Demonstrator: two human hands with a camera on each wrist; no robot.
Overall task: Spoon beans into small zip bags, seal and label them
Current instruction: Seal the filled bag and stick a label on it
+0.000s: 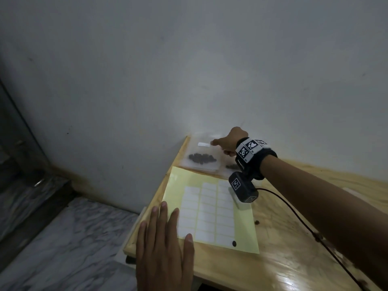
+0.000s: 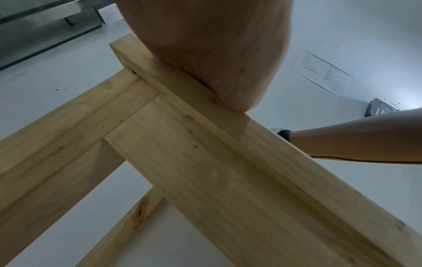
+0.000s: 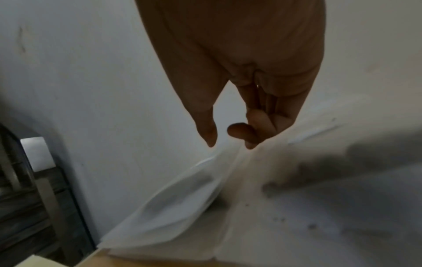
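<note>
A clear zip bag [image 1: 201,156] with dark beans lies at the table's far left corner, against the wall. A white label [image 1: 204,144] is stuck on its upper part. My right hand [image 1: 218,147] reaches over that bag, and its thumb tip touches the label's right end. In the right wrist view the right hand [image 3: 230,142] hovers just over the bag [image 3: 178,202] with thumb out and fingers loosely bent, gripping nothing. My left hand [image 1: 165,227] lies flat, fingers straight, on the near left corner of the yellow label sheet [image 1: 210,208].
A second bag of beans [image 1: 231,166] lies partly under my right wrist. One stray bean [image 1: 234,243] sits on the sheet, another [image 1: 256,222] on the wooden table [image 1: 283,259]. A black cable [image 1: 294,208] crosses the table. The table's left edge drops to the floor.
</note>
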